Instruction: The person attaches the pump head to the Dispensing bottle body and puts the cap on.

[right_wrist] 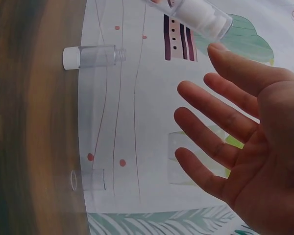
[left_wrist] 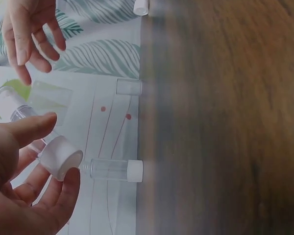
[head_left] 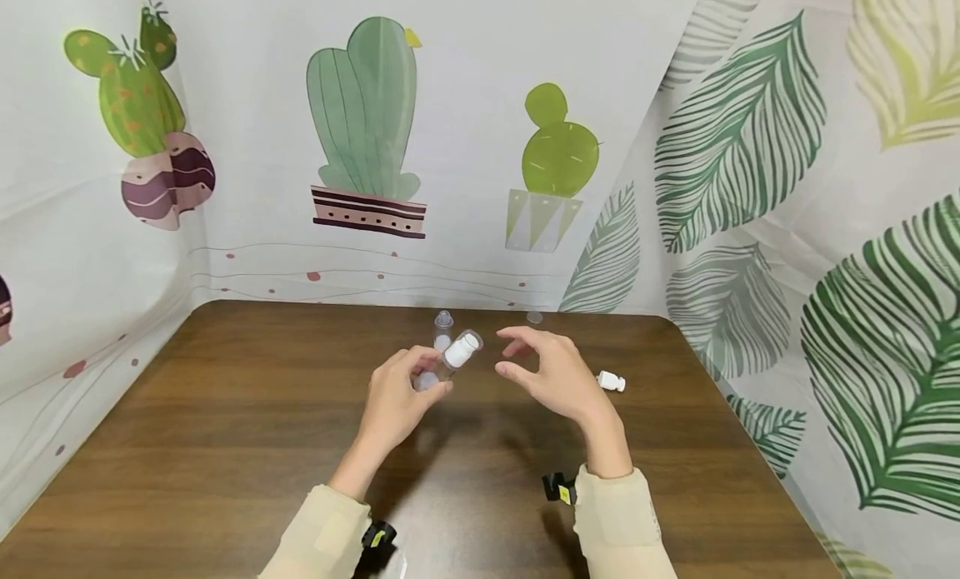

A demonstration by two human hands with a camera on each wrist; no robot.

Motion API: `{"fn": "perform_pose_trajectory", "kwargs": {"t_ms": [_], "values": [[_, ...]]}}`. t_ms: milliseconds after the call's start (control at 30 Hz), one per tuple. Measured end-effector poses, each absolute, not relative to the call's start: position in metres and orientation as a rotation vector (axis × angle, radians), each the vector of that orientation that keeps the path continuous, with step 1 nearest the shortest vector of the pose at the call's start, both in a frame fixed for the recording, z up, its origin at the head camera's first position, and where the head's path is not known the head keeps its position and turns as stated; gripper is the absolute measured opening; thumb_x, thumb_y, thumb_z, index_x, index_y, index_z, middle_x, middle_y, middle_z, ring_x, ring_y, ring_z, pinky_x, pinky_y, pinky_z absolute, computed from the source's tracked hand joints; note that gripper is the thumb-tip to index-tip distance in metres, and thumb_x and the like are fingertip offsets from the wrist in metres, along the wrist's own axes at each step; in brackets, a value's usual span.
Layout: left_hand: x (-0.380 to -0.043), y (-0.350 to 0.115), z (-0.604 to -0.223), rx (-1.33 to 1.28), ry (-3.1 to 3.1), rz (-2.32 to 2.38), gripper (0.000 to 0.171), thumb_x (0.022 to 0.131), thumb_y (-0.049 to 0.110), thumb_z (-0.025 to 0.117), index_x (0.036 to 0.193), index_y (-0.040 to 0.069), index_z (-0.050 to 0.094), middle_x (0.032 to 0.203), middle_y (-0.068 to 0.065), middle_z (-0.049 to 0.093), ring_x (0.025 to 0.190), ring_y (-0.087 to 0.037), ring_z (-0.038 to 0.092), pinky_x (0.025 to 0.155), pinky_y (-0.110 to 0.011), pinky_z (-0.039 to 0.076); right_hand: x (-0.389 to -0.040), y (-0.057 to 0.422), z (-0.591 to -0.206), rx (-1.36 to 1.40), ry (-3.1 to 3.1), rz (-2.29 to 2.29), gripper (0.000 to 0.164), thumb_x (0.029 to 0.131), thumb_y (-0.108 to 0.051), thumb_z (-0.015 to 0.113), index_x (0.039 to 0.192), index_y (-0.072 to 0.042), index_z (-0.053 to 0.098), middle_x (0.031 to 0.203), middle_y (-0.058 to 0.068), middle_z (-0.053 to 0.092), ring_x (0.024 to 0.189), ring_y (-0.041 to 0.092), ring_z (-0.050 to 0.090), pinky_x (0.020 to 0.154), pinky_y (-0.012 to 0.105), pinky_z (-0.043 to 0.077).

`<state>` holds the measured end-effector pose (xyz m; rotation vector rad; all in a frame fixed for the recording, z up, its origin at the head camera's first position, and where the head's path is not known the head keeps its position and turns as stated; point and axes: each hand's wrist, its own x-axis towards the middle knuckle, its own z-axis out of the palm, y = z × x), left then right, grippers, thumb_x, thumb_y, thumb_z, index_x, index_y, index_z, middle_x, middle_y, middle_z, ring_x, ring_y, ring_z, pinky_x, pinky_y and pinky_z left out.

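My left hand [head_left: 393, 400] holds a small clear pump bottle [head_left: 461, 351] above the table, tilted to the upper right. Its thumb and fingers grip the lower body near the white base [left_wrist: 61, 157]. A transparent cap covers the white pump top [right_wrist: 202, 15]. To the right of that bottle, my right hand [head_left: 561, 376] hovers with fingers spread and slightly bent, and nothing lies between them. Behind the held bottle, a second clear bottle [right_wrist: 95, 56] stands upright on its white base, its threaded neck uncovered.
A loose transparent cap [right_wrist: 94, 179] stands near the back edge of the brown table [head_left: 247, 446]. A white pump head [head_left: 611, 381] lies on its side, right of my right hand. Printed cloth [head_left: 465, 146] hangs behind the table and along its sides.
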<state>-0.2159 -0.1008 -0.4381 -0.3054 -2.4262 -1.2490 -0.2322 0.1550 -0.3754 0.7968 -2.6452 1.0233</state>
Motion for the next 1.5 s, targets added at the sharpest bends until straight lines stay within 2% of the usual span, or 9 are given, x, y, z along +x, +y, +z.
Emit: {"fn": "perform_pose_trajectory", "kwargs": {"t_ms": [133,333,667,1033,1167,1500], "values": [[-0.221,-0.109,-0.435,-0.278,-2.417,-1.284,0.038,0.079,0.017,0.095,0.111,0.014,0.075,0.103,-0.003,0.077,0.093,-0.019,0.071,0.080,-0.036,0.056,-0.232,0.156,-0.376,0.781,-2.667,1.006,0.043,0.095,-0.023,0.083,0.135,-0.016,0.069,0.106,-0.003,0.077,0.110,0.026,0.072,0.095,0.047,0.053],[-0.232,-0.126,-0.430,-0.226,-2.412,-1.350,0.039,0.083,0.018,0.093,0.116,0.012,0.073,0.110,-0.010,0.078,0.101,-0.024,0.074,0.088,-0.046,0.059,-0.232,0.160,-0.375,0.787,-2.695,0.912,0.043,0.095,-0.026,0.082,0.135,-0.017,0.070,0.109,-0.005,0.077,0.109,0.017,0.070,0.094,0.044,0.052],[-0.251,-0.147,-0.429,-0.123,-2.437,-1.363,0.039,0.088,0.023,0.087,0.121,0.012,0.070,0.113,-0.012,0.079,0.109,-0.034,0.071,0.091,-0.046,0.052,-0.228,0.168,-0.374,0.797,-2.708,0.790,0.043,0.095,-0.026,0.082,0.134,-0.016,0.070,0.113,-0.002,0.076,0.111,0.023,0.071,0.097,0.047,0.052],[-0.280,-0.169,-0.441,-0.017,-2.490,-1.377,0.038,0.089,0.020,0.084,0.121,0.009,0.067,0.112,-0.012,0.078,0.109,-0.033,0.069,0.096,-0.048,0.049,-0.226,0.173,-0.382,0.809,-2.695,0.704,0.043,0.093,-0.025,0.083,0.133,-0.017,0.071,0.113,-0.004,0.075,0.109,0.020,0.069,0.096,0.049,0.052],[-0.289,-0.178,-0.447,0.022,-2.511,-1.383,0.038,0.090,0.021,0.083,0.122,0.008,0.066,0.116,-0.014,0.077,0.111,-0.032,0.067,0.099,-0.050,0.049,-0.226,0.173,-0.385,0.820,-2.697,0.723,0.044,0.093,-0.024,0.084,0.134,-0.014,0.071,0.116,-0.002,0.075,0.111,0.024,0.071,0.097,0.051,0.052],[-0.302,-0.195,-0.460,0.144,-2.525,-1.476,0.041,0.093,0.017,0.081,0.127,0.001,0.062,0.125,-0.019,0.073,0.117,-0.035,0.066,0.102,-0.050,0.050,-0.224,0.175,-0.394,0.812,-2.718,0.692,0.040,0.093,-0.026,0.083,0.131,-0.019,0.072,0.121,-0.003,0.075,0.113,0.024,0.070,0.100,0.054,0.050]]}}
